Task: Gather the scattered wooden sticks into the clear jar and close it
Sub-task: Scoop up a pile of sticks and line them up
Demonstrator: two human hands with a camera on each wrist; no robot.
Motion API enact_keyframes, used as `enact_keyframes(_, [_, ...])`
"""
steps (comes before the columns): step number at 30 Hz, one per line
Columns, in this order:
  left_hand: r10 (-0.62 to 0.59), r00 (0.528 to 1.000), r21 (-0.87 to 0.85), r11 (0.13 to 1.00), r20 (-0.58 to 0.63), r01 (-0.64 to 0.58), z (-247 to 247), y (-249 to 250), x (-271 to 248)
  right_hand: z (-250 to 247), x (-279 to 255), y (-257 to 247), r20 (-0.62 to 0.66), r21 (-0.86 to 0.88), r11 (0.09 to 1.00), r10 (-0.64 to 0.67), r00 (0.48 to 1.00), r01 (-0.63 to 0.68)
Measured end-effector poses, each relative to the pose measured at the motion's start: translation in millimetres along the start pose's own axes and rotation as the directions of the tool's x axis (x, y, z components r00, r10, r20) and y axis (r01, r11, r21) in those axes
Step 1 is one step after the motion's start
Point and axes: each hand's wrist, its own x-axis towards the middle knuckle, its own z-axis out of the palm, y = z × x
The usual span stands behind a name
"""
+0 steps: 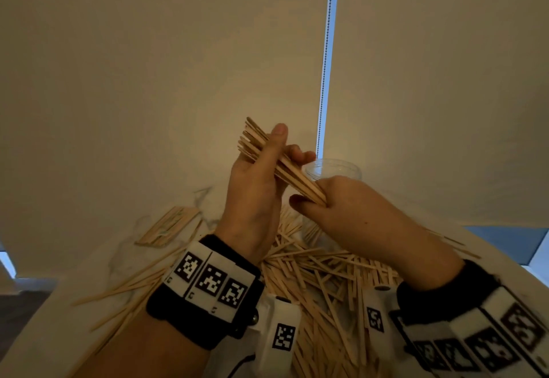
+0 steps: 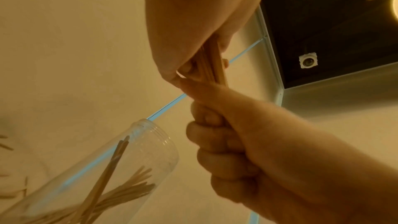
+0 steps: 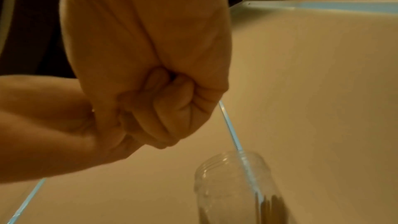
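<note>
A bundle of wooden sticks (image 1: 267,152) is held slanted in the air, gripped by both hands. My left hand (image 1: 258,178) wraps its upper part with the thumb lying along it. My right hand (image 1: 335,202) is fisted round its lower end, as the left wrist view shows on the bundle (image 2: 212,62). The clear jar (image 1: 338,168) stands open just behind my right hand, with some sticks inside it (image 2: 150,151). It shows again below my right fist (image 3: 226,176). No lid is in view.
A loose pile of sticks (image 1: 326,276) covers the white marbled table (image 1: 124,253) under both wrists. A neater stack of sticks (image 1: 169,226) lies at the left. A blind with a bead chain (image 1: 325,80) hangs close behind the jar.
</note>
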Motion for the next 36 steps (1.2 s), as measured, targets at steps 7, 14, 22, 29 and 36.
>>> enact_keyframes(7, [-0.053, 0.992, 0.043, 0.997, -0.115, 0.059, -26, 37, 17, -17, -1, 16, 0.097, -0.199, 0.979, -0.017, 0.995, 0.037])
enact_keyframes(14, [-0.290, 0.957, 0.206, 0.937, 0.005, 0.283, -12, 24, 7, 5, 2, 6, 0.006, -0.285, 0.957, -0.060, 0.998, 0.059])
enact_keyframes(22, [-0.368, 0.929, 0.693, 0.680, 0.043, 0.238, -13, 18, 3, 15, 7, 16, -0.130, -0.349, 0.934, 0.036, 0.991, -0.080])
enact_keyframes(29, [-0.318, 0.934, 0.906, 0.424, 0.159, -0.010, -21, 7, -1, 2, 7, 25, -0.043, -0.302, 0.951, 0.054, 0.998, -0.065])
enact_keyframes(36, [-0.275, 0.960, 0.645, 0.743, 0.051, 0.178, -28, 2, 10, -5, 7, 22, -0.220, -0.428, 0.904, -0.131, 0.967, 0.026])
